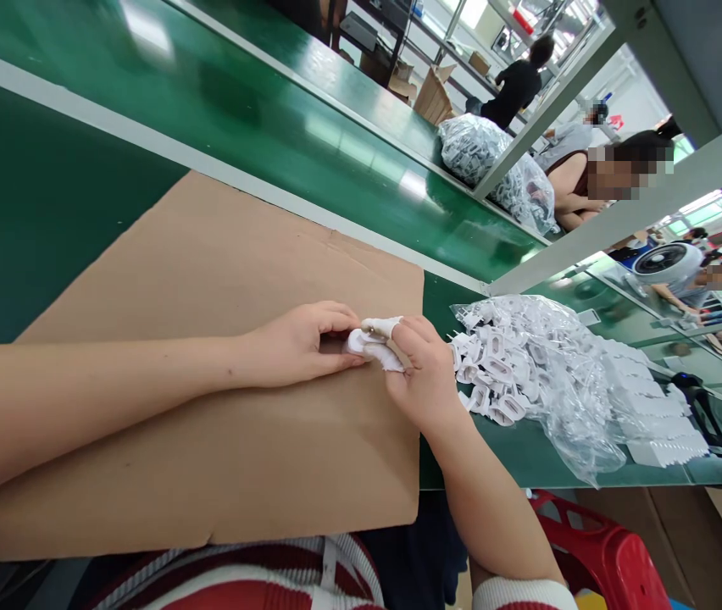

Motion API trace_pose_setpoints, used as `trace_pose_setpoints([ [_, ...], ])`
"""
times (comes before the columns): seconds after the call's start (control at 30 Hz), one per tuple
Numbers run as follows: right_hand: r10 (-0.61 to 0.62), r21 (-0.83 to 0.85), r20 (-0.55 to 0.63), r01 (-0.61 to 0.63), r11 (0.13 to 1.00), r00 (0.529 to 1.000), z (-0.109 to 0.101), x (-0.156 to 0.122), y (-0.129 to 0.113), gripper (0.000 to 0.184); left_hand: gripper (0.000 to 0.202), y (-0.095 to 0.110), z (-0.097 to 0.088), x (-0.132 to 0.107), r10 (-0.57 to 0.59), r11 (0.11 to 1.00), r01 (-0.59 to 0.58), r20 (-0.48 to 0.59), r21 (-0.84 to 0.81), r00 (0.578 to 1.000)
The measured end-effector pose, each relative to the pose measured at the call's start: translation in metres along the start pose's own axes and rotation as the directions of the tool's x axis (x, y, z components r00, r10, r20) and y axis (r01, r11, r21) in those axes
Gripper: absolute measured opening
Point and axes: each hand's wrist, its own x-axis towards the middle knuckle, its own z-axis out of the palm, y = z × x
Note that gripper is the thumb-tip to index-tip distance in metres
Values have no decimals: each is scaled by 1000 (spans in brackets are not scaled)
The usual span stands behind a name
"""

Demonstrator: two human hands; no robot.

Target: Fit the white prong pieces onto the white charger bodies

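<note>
Over the cardboard sheet (240, 440), my two hands meet at one small white plastic part (357, 342). My left hand (301, 346) comes in from the left and pinches the part's near end between thumb and fingers. From the other side, my right hand (424, 368) grips it with thumb and forefinger, both wrapped in white coverings. A small brownish, metal-looking bit shows between the right fingertips; its kind is too small to tell. Just right of my right hand lies a heap of white plastic parts (494, 364), partly inside a clear plastic bag (580, 415).
White stacked pieces (659, 415) stand beyond the bag. A green conveyor belt (259, 127) runs behind a pale metal rail. A metal post (590, 216) slants across the right. Another filled bag (494, 161) sits near a seated person. A red stool (608, 551) is below the table edge.
</note>
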Motion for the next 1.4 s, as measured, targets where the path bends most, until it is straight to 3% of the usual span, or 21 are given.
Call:
trace_pose_setpoints([
  [0.23, -42, -128, 45, 48, 991, 998, -3, 7, -4, 25, 34, 1, 1, -1, 0, 1000, 0, -7, -6, 1000],
  [0.5, -93, -118, 74, 102, 988, 993, -8, 11, 3, 23, 32, 1, 4, -1, -13, 1000, 13, -33, -1, 999],
  [0.7, 34, -36, 27, -33, 999, 999, -3, 8, 6, 19, 32, 6, 8, -1, 13, 999, -11, -54, 32, 998],
  [0.8, 92, 47, -27, -91, 995, 995, 3, 1, 9, 21, 38, 11, 12, 0, -24, 999, 23, -35, -30, 999],
  [0.93, 232, 167, -79, -216, 962, 970, 9, -6, 11, 47, 46, 9, 8, 15, -115, 991, 116, 9, -73, 993],
  [1.03, 272, 178, -63, -258, 950, 960, 10, -8, 10, 61, 52, -7, -11, 43, -194, 979, 200, -131, 37, 972],
  [1.13, 300, 141, 9, -298, 944, 954, 7, -9, 6, 67, 54, -30, -46, 84, -222, 947, 283, -326, 152, 919],
  [1.27, 278, 124, 83, -287, 950, 957, 2, -10, 1, 70, 50, -60, -100, 135, -231, 863, 437, -570, 254, 788],
  [1.4, 260, 89, 164, -277, 957, 952, -1, -9, 2, 67, 49, -80, -134, 161, -236, 763, 578, -707, 291, 667],
])
